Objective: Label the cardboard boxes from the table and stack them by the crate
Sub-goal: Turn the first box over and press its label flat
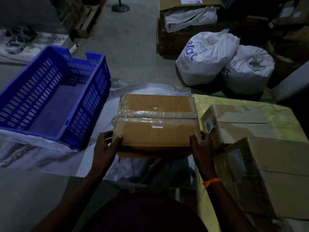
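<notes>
Gripping the near corners of the taped box, the left hand and right hand curl fingers round its sides. A second box sits at 4 o'clock, the blue crate at 10 o'clock, a white bag at 1 o'clock.

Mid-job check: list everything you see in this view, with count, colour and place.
taped box: one, brown, centre, just right of the crate
crate: one, blue, left
side boxes: two, brown, right, on the sheet
sheet: one, yellow-green, right, under the side boxes
sacks: two, white with blue print, floor, upper right
stand base: one, dark, round, floor, top centre
left hand: one, grips the taped box's near left corner
right hand: one, grips its near right corner
wrist thread: one, orange, right wrist
</notes>
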The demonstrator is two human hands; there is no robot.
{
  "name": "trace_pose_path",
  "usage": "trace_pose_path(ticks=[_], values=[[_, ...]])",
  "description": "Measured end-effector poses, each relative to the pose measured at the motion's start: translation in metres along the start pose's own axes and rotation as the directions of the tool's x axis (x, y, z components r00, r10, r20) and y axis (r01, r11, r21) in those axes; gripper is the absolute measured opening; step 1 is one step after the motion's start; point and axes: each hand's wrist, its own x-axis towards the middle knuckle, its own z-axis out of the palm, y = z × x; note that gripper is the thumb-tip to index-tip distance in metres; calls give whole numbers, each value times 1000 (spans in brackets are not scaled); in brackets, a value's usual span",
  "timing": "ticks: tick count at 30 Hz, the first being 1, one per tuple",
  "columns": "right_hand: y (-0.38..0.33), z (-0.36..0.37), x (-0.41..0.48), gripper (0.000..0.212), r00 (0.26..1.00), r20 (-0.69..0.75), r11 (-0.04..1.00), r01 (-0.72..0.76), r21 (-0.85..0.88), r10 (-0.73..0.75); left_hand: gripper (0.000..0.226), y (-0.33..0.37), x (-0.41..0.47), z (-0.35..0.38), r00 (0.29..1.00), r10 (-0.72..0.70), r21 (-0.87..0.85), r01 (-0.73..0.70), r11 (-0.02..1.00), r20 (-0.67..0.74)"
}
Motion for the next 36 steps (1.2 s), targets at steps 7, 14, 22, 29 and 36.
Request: trace_pose_path(ticks=[7, 14, 22, 29, 36], values=[[-52, 39, 16, 85, 853, 299, 705, 521, -481, -428, 66, 34, 55, 35, 878, 424, 460, -478, 748, 223], [-87, 84, 32, 68, 755, 574, 507, 646, -571, -317, 64, 52, 86, 72, 823, 283, 672, -566, 477, 492], [-89, 86, 35, 67, 758, 577, 508, 641, -575, -303, 62, 52, 90, 73, 824, 247, 689, -563, 456, 510], [-71, 58, 33, 83, 736, 598, 490, 668, -561, -318, 78, 39, 80, 56, 833, 221, 716, -550, 428, 508], [-48, 41, 36, 77, 780, 524, 478, 625, -618, -342, 78, 21, 72, 46, 829, 341, 731, -554, 398, 443]])
